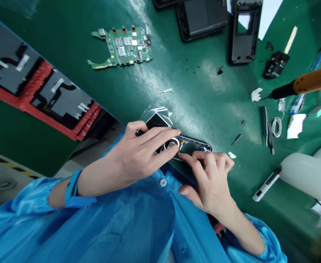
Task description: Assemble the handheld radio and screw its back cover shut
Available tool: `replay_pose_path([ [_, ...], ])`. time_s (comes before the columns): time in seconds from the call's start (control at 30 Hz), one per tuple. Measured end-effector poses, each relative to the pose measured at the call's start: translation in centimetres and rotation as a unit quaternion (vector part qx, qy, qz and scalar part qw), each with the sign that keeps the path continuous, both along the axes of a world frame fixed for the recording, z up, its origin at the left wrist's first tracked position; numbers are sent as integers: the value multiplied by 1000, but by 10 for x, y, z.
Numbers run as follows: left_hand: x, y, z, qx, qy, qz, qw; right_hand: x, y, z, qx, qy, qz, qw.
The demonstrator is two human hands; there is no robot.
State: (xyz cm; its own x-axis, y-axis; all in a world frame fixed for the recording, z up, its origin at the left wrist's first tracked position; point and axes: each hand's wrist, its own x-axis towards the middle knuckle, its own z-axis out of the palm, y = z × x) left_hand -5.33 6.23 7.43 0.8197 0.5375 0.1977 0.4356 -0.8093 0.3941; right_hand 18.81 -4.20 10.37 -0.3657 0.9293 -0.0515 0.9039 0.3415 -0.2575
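A dark, slim phone-like housing [195, 143] lies at the table's near edge, with a white ring and small parts inside it. My left hand [141, 153] lies over its left end, fingers bent across it and holding it; they hide much of that end. Beside those fingers is a dark display panel [157, 121] with a white edge and clear film [164, 110]. My right hand [211, 170] has its index fingertip on the housing's near rim. Its other fingers are curled close to the right end, and the thumb is apart, gripping nothing.
A green circuit board [130, 45] lies farther back. Black device casings [204, 18] are at the top. An orange-handled screwdriver [300, 86] juts in from the right, near tweezers [267, 128] and a white cylinder [308, 179]. A needle tip [167, 90] lies mid-table. Red-wrapped panels [61, 104] stand left.
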Motion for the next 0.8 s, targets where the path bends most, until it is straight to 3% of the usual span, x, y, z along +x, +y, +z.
replay_pose_path([
  [0.3,2,7,8,26,14,-35,999,3,-12,-13,71,-100,-29,992],
  [0.8,-1,5,8,-11,36,-30,999,2,-9,-11,100,-143,-28,984],
])
